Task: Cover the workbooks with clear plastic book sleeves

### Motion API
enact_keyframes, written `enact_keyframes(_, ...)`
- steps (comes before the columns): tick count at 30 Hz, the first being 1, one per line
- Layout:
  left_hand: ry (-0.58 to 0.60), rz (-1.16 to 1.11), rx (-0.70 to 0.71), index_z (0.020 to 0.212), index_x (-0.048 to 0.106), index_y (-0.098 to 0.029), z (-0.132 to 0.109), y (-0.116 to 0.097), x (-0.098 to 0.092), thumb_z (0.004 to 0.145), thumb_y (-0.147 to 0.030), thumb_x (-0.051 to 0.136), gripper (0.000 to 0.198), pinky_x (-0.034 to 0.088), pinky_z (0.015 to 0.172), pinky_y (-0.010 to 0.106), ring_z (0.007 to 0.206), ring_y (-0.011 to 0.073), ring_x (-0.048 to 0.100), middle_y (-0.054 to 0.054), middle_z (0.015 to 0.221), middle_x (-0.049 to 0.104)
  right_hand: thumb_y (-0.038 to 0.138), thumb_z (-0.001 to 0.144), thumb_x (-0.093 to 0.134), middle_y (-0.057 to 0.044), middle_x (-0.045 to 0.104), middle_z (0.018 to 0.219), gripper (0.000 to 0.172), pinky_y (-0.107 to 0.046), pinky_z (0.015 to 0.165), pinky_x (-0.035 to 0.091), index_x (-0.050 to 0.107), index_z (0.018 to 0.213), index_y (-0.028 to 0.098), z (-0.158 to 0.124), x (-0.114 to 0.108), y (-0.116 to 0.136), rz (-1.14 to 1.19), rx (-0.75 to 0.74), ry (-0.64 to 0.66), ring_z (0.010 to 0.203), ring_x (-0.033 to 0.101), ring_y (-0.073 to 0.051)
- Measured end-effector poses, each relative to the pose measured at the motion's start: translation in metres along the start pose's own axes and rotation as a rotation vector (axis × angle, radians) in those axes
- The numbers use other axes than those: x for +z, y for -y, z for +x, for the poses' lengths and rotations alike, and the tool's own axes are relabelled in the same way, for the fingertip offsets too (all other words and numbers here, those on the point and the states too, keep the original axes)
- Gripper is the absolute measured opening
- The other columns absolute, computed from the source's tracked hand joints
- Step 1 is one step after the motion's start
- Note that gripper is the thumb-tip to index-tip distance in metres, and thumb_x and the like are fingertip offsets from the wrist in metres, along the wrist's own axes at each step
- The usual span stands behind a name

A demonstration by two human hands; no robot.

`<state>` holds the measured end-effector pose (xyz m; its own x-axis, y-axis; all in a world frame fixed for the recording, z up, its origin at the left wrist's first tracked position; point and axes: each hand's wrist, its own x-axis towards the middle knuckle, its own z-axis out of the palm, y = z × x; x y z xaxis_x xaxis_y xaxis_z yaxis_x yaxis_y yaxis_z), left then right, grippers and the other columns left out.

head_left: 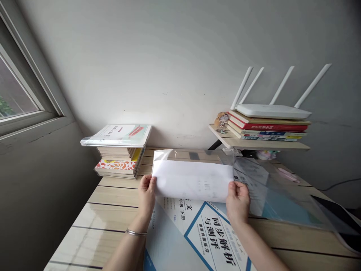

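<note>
I see both hands pinching the white flap (193,180) of a workbook (197,233) on the counter (113,203): left hand (147,194), right hand (237,201).

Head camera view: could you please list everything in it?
table: one, light wood, under everything
book stack: one, mixed colours, table's far left
shelf: one, light wood, far right
shelf books: several, red, cream, blue, on shelf
router: one, white, atop shelf books
workbook: one, blue and white, flat before the person
white sheet: one, white, over workbook's far end
plastic film: one, clear, right of workbook
window: one, grey frame, upper left
left hand: one, bare, pinching white sheet's left edge
right hand: one, bare, pinching white sheet's right edge
</note>
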<state>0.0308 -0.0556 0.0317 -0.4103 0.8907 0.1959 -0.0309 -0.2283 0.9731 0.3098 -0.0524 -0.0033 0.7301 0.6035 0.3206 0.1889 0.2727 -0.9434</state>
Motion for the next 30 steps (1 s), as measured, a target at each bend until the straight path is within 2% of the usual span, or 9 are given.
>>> enact_keyframes(4, -0.011, -0.014, 0.001, 0.067, 0.053, -0.018, 0.001, 0.000, 0.001, 0.072, -0.053, 0.061, 0.036, 0.034, 0.057, 0.021, 0.060, 0.0116, 0.042, -0.003, 0.063, 0.048, 0.052, 0.073, 0.057, -0.001, 0.056, 0.078, 0.035, -0.030, 0.069, 0.040, 0.051, 0.084, 0.020, 0.000, 0.002, -0.004, -0.019, 0.003, 0.021, 0.073, 0.052, -0.017)
enact_keyframes(7, -0.007, -0.048, -0.029, 0.071, 0.057, -0.016, 0.000, 0.000, 0.000, 0.070, -0.055, 0.063, 0.039, 0.034, 0.056, 0.021, 0.061, 0.0112, 0.043, -0.001, 0.065, 0.052, 0.053, 0.073, 0.059, 0.000, 0.056, 0.076, 0.035, -0.028, 0.066, 0.040, 0.053, 0.082, 0.019, 0.000, -0.001, -0.003, 0.011, 0.028, 0.035, 0.071, 0.051, -0.016)
enact_keyframes(10, -0.041, -0.088, -0.075, 0.073, 0.059, -0.014, 0.000, 0.002, 0.000, 0.065, -0.057, 0.067, 0.044, 0.035, 0.055, 0.021, 0.060, 0.0109, 0.044, 0.000, 0.066, 0.055, 0.053, 0.068, 0.065, 0.001, 0.056, 0.071, 0.037, -0.027, 0.062, 0.039, 0.054, 0.076, 0.019, 0.001, -0.006, 0.003, 0.076, 0.090, 0.039, 0.067, 0.049, -0.015)
enact_keyframes(14, -0.079, -0.092, -0.111, 0.067, 0.055, -0.015, -0.001, 0.001, 0.003, 0.060, -0.061, 0.068, 0.049, 0.033, 0.053, 0.022, 0.056, 0.0098, 0.041, -0.002, 0.061, 0.052, 0.053, 0.061, 0.070, 0.001, 0.058, 0.069, 0.040, -0.027, 0.059, 0.041, 0.054, 0.072, 0.018, 0.000, -0.010, 0.011, 0.166, 0.175, 0.061, 0.063, 0.051, -0.014)
enact_keyframes(23, -0.107, 0.093, 0.027, 0.065, 0.047, -0.019, -0.006, -0.003, 0.007, 0.071, -0.063, 0.058, 0.046, 0.033, 0.054, 0.023, 0.057, 0.0117, 0.040, -0.003, 0.060, 0.045, 0.060, 0.070, 0.059, -0.001, 0.058, 0.067, 0.044, -0.028, 0.060, 0.042, 0.050, 0.077, 0.018, -0.004, -0.005, 0.002, -0.087, 0.048, -0.019, 0.063, 0.053, -0.016)
enact_keyframes(27, -0.006, -0.043, -0.024, 0.068, 0.051, -0.018, -0.002, -0.003, 0.001, 0.073, -0.058, 0.060, 0.042, 0.032, 0.056, 0.022, 0.059, 0.0109, 0.039, -0.004, 0.062, 0.045, 0.059, 0.074, 0.055, -0.002, 0.057, 0.072, 0.043, -0.030, 0.062, 0.045, 0.049, 0.082, 0.018, 0.001, -0.007, 0.000, -0.078, 0.039, 0.040, 0.067, 0.055, -0.017)
enact_keyframes(29, 0.062, -0.131, -0.054, 0.077, 0.057, -0.017, 0.001, -0.002, -0.003, 0.073, -0.054, 0.062, 0.038, 0.035, 0.060, 0.022, 0.065, 0.0120, 0.044, -0.001, 0.070, 0.053, 0.056, 0.077, 0.055, -0.005, 0.058, 0.080, 0.041, -0.034, 0.068, 0.047, 0.050, 0.089, 0.017, 0.002, -0.009, 0.005, -0.135, -0.068, 0.042, 0.075, 0.057, -0.020)
enact_keyframes(30, 0.094, -0.168, -0.064, 0.082, 0.060, -0.016, 0.003, -0.002, -0.004, 0.073, -0.052, 0.063, 0.037, 0.036, 0.064, 0.022, 0.070, 0.0131, 0.047, 0.001, 0.076, 0.058, 0.053, 0.078, 0.056, -0.008, 0.058, 0.088, 0.040, -0.038, 0.074, 0.047, 0.051, 0.094, 0.016, 0.000, -0.010, 0.010, -0.194, -0.182, 0.024, 0.084, 0.057, -0.022)
